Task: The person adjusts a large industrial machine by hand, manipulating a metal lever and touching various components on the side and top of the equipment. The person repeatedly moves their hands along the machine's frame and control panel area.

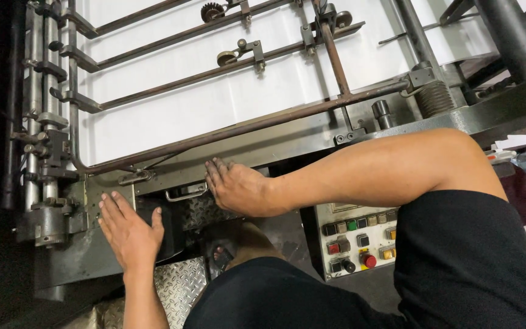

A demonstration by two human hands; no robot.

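Observation:
I look down on a printing machine with a white feed board [214, 103] crossed by brown metal rods [257, 125] carrying small wheels. My left hand [128, 230] lies flat, fingers spread, on the grey metal side frame [92, 256] at the lower left, partly over a dark opening. My right hand [235, 187] rests palm down on the steel front edge [263, 149] of the board, beside a metal handle [187, 194]. Neither hand holds anything.
A control panel [357, 240] with red, green and yellow buttons sits under my right forearm. Diamond-plate steps [181, 283] and my foot in a sandal [223, 250] are below. Rollers and brackets [44, 122] line the left side. Papers [522, 141] lie at the right.

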